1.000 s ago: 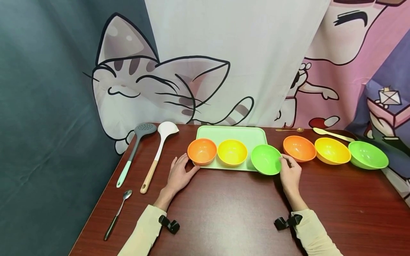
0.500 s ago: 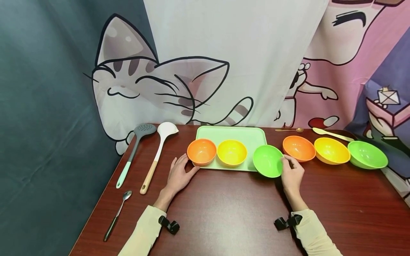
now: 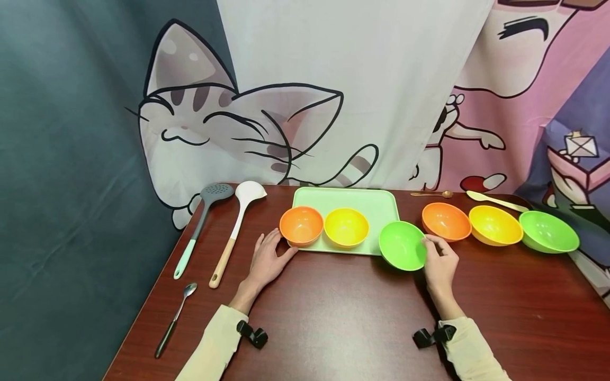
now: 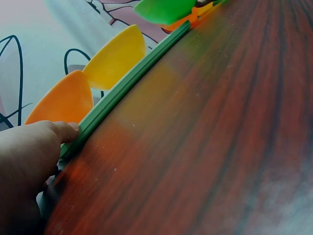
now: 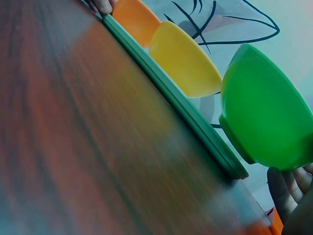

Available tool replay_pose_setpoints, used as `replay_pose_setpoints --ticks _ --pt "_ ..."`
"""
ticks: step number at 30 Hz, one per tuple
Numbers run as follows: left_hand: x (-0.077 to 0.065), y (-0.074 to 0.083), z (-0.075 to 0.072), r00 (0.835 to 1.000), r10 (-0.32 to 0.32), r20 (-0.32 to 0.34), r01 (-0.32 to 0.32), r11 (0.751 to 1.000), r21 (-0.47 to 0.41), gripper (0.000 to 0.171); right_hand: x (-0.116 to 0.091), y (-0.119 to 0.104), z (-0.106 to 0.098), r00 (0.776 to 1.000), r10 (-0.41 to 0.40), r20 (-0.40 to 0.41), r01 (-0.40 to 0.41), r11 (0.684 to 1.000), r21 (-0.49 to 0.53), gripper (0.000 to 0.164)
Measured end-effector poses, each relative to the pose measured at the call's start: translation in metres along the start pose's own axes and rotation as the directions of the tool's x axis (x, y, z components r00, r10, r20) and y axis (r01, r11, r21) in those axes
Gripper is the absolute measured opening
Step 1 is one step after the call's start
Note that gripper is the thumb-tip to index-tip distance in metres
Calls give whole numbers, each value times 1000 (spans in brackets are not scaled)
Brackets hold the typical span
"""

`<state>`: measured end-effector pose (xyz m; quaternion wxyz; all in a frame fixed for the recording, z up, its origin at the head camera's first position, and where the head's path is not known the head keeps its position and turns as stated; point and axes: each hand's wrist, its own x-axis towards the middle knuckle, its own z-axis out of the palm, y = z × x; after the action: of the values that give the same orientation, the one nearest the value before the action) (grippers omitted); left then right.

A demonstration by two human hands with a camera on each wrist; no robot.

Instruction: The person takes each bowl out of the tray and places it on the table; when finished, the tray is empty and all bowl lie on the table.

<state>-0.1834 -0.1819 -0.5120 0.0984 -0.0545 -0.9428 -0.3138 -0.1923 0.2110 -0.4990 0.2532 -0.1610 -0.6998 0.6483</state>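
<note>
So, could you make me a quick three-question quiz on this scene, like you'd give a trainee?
1. What colour is the bowl in the right hand?
2. True or false: the left hand is gripping the white ladle.
3. How many bowls sit on the tray? A) one B) two C) four

Key: 1. Green. 2. False; it is at the tray's corner. 3. B, the orange bowl and the yellow bowl.

Your head camera looks down and forward across the table (image 3: 352,317) from above; low and close, your left wrist camera (image 3: 252,334) faces far right, your right wrist camera (image 3: 433,336) far left, and both share the tray edge (image 4: 127,87).
</note>
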Motion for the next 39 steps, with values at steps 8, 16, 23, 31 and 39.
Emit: replay_pose_setpoints --ticks 8,16,23,31,39 --pt "-1 0 -1 1000 -4 5 4 1000 -1 69 -2 0 -14 1000 9 6 -9 1000 16 18" --pt "-1 -1 0 1000 -6 6 6 1000 3 68 -3 -2 -29 1000 23 -14 -23 1000 6 12" --pt "0 -1 0 1000 2 3 -2 1000 5 68 0 0 -46 999 45 -25 -44 999 3 11" --pt "-2 -1 1 1000 11 -8 -11 1000 1 67 6 1 -67 995 78 -58 -78 997 4 10" --pt "-1 0 1 1000 24 -20 -24 1000 0 67 11 -2 -85 990 83 -117 -79 996 46 12"
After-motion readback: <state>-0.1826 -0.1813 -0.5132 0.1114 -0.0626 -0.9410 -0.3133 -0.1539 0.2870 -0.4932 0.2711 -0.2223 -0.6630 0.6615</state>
